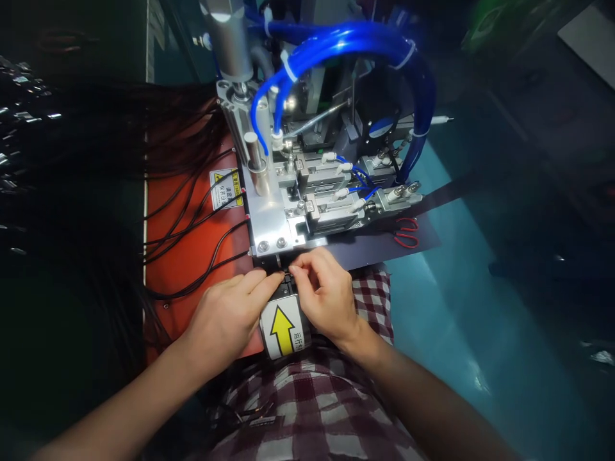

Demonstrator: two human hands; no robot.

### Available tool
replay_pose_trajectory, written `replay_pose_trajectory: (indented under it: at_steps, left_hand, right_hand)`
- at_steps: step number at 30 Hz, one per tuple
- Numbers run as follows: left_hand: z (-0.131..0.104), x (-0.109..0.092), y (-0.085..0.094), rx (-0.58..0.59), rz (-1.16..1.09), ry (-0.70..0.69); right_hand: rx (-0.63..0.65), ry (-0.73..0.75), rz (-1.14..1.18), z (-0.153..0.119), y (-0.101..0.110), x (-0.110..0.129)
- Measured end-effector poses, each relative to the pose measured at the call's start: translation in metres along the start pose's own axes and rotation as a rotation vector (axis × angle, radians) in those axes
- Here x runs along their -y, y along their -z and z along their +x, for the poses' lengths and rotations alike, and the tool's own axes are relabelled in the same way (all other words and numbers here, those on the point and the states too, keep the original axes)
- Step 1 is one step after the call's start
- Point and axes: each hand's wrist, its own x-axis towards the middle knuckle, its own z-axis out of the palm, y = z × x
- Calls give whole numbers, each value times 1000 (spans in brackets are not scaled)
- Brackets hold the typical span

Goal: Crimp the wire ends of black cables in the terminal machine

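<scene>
The left hand [230,302] and the right hand [327,291] are meeting at a small dark fixture [286,288], which is sitting at the near end of the machine, just beyond a yellow arrow label [282,330]; taking that fixture as the dial's centre, the left hand is lying at nine o'clock, its fingers curling and its fingertips reaching the fixture; the right hand is lying at three o'clock, thumb and forefinger bending together over it; whether either is gripping anything I cannot tell, as the fingers are hiding the spot.

The arrow label is lying at six o'clock; a shiny metal plate [269,224] is standing near twelve; pneumatic cylinders [331,221] are lying at one, with thick blue tubes [346,40] arching above them; red-handled scissors [408,230] are resting at two; black cables [211,272] are trailing across an orange-red board [192,221] towards nine and ten; a warning sticker [227,189] is showing at eleven.
</scene>
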Motion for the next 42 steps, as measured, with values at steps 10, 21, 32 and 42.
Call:
replay_pose_trajectory:
  at_steps: [10, 21, 32, 42]
  left_hand:
    - [0, -1, 0, -5, -13, 10]
    - [2, -1, 1, -10, -23, -3]
    - [1, 1, 0, 4, -23, -3]
    - [-15, 2, 16, 74, 190, 62]
  right_hand:
    - [127, -561, 591, 6, -3, -7]
    - [124, -623, 732, 7, 1, -21]
    - [203, -551, 689, 7, -3, -11]
    - [305, -598, 783, 13, 0, -15]
